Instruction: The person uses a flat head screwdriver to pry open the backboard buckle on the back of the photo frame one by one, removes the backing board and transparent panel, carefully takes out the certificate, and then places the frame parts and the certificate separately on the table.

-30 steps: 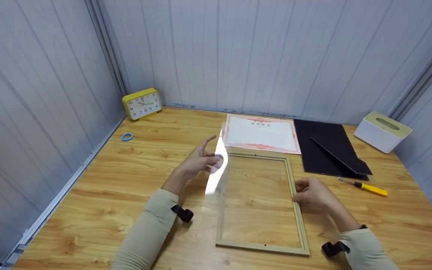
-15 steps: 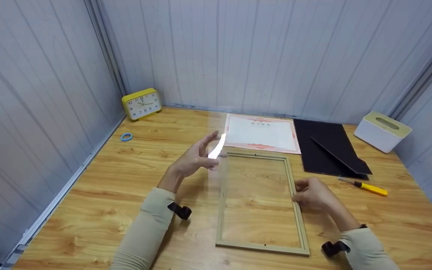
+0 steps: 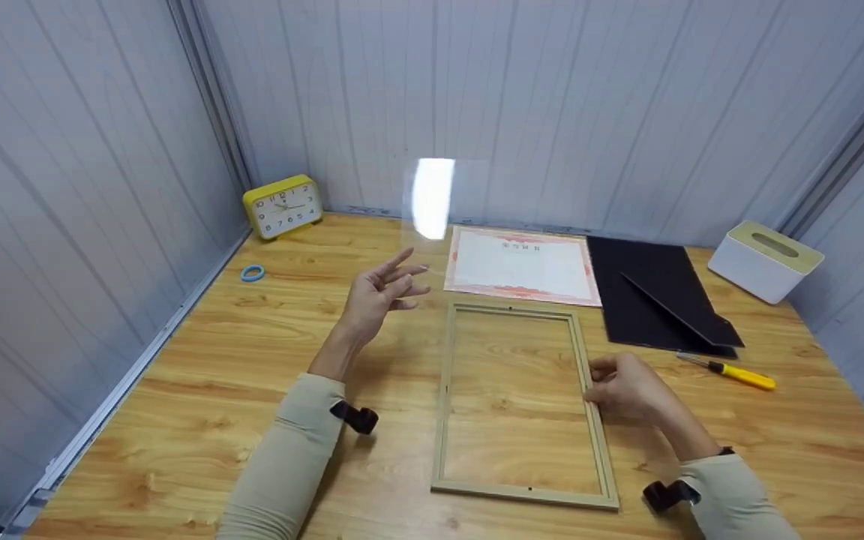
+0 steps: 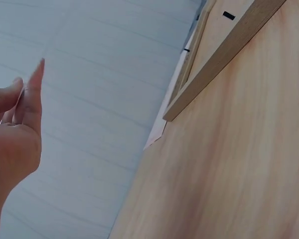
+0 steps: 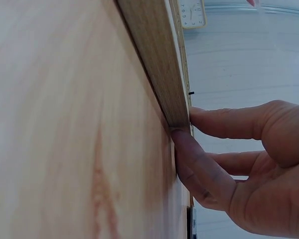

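Note:
My left hand (image 3: pixel 373 296) is raised above the table, left of the wooden picture frame (image 3: pixel 444 397). It pinches a thin clear sheet (image 3: pixel 432 199) between thumb and fingers. The sheet stands tilted up, mostly invisible except for a bright glare patch. In the left wrist view the thumb of the left hand (image 4: pixel 15 144) meets the fingers on the sheet's edge. The frame lies flat on the table with open space inside its borders. My right hand (image 3: pixel 631 390) grips the frame's right side; the right wrist view has its thumb and fingers around the frame's edge (image 5: pixel 159 59).
Behind the frame lies a pink-bordered certificate (image 3: pixel 522 266). Black backing board (image 3: pixel 619 315) with a raised flap sits to its right, near a yellow-handled screwdriver (image 3: pixel 743 376). A tissue box (image 3: pixel 766 262), yellow clock (image 3: pixel 284 207) and blue ring (image 3: pixel 252 273) stand farther out.
The left hand has moved left and up, carrying the clear sheet away from above the frame's left side and tilting it, so the glare now lies higher. The right hand stays put.

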`<state>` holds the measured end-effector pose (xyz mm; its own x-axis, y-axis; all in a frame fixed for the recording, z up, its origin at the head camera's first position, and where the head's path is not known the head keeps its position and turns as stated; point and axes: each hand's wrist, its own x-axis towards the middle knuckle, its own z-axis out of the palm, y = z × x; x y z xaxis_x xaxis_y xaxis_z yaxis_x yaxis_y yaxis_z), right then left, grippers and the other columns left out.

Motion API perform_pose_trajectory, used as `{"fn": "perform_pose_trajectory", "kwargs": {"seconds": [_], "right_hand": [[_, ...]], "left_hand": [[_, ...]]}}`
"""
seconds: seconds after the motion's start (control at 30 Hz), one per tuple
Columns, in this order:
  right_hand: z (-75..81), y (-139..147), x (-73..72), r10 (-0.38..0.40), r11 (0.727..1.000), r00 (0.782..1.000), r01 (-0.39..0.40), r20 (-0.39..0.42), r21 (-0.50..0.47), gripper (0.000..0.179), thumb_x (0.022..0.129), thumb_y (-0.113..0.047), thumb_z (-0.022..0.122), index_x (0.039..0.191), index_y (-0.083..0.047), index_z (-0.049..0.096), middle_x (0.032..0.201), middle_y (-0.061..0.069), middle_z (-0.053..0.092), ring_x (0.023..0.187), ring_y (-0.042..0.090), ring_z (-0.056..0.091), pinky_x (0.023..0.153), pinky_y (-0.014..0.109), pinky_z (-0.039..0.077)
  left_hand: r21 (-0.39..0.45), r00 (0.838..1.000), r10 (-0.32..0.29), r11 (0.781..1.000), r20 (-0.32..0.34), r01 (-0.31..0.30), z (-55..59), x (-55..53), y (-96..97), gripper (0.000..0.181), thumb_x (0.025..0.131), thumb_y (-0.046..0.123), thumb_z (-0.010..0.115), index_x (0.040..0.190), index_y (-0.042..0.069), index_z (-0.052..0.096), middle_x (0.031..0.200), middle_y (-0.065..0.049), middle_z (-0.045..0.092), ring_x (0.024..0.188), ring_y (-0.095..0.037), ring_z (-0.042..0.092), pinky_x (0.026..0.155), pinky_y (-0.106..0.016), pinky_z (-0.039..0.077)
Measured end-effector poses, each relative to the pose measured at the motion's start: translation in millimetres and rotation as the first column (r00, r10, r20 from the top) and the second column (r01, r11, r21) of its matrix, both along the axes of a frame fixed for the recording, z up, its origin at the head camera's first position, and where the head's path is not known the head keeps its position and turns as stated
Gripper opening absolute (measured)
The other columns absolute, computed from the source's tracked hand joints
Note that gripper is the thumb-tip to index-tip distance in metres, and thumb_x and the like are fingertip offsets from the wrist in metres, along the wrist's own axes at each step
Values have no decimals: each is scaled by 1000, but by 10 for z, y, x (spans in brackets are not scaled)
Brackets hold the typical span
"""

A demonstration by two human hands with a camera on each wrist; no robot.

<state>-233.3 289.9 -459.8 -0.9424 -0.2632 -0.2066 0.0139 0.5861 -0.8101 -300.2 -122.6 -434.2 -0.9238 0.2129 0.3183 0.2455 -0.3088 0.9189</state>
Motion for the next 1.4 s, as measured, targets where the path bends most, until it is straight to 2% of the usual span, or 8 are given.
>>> {"fn": "perform_pose_trajectory", "kwargs": {"seconds": [0.33, 0.57, 0.83, 1.03, 1.17, 1.27, 1.33, 1.4], "right_hand": [[-41, -9, -7, -16, 1000, 1000, 17, 21, -9, 66, 80, 2, 76, 136, 21, 46, 113, 25, 60, 95, 27, 61, 71, 34, 57], [10, -23, -51, -7, 1000, 1000, 7, -13, 13, 66, 82, -1, 77, 136, 21, 46, 114, 26, 60, 99, 30, 60, 73, 34, 56], [-13, -1, -43, -16, 998, 999, 19, 36, -62, 64, 78, 7, 76, 133, 24, 46, 105, 22, 59, 86, 21, 59, 67, 32, 55], [-20, 3, -54, -22, 999, 999, 23, 32, -41, 68, 79, 5, 78, 135, 25, 43, 109, 24, 59, 90, 22, 58, 68, 33, 55], [-20, -5, -55, -19, 999, 999, 20, 39, -48, 70, 79, 6, 77, 136, 25, 41, 111, 25, 59, 91, 23, 58, 69, 33, 55], [-17, 5, -50, -10, 999, 1000, 11, 18, -48, 69, 79, 5, 76, 135, 25, 42, 110, 25, 61, 91, 23, 59, 68, 32, 55], [-20, 14, -46, -11, 998, 1000, 11, 13, -57, 69, 78, 6, 76, 135, 25, 42, 110, 24, 61, 91, 23, 59, 68, 31, 54], [-27, 20, -42, -14, 998, 1000, 15, 16, -66, 68, 78, 6, 75, 135, 25, 42, 110, 24, 61, 91, 23, 59, 68, 31, 54]], "left_hand": [[-170, 990, 138, 976, 13, -133, 18, -31, -219, 45, 102, -8, 48, 145, 2, 50, 142, -22, 54, 69, -13, 71, 57, -21, 55], [-199, 958, 280, 944, 66, -262, 77, -125, -343, 46, 98, -12, 49, 142, 1, 55, 136, -20, 59, 69, -16, 69, 57, -20, 55], [-210, 914, 351, 927, 203, -310, 44, -369, -709, 47, 102, -9, 46, 147, 1, 48, 142, -21, 53, 67, -12, 71, 58, -19, 55], [-357, 864, 404, 888, 301, -290, -19, -602, -1042, 48, 104, -3, 45, 152, 5, 42, 146, -18, 51, 64, -6, 68, 58, -16, 54], [-501, 828, 450, 829, 335, -248, -110, -701, -1219, 49, 105, -1, 43, 153, 10, 42, 147, -16, 50, 65, -6, 67, 59, -18, 54], [-616, 817, 485, 758, 312, -215, -174, -767, -1264, 49, 105, 0, 42, 152, 10, 43, 146, -17, 51, 73, -12, 69, 66, -24, 56], [-705, 829, 494, 685, 262, -185, -200, -803, -1243, 49, 105, -1, 40, 153, 7, 41, 146, -19, 51, 86, -21, 69, 75, -30, 57], [-805, 859, 477, 575, 187, -145, -209, -834, -1193, 49, 104, -1, 39, 153, 1, 38, 147, -22, 48, 108, -29, 64, 90, -37, 53]]}}
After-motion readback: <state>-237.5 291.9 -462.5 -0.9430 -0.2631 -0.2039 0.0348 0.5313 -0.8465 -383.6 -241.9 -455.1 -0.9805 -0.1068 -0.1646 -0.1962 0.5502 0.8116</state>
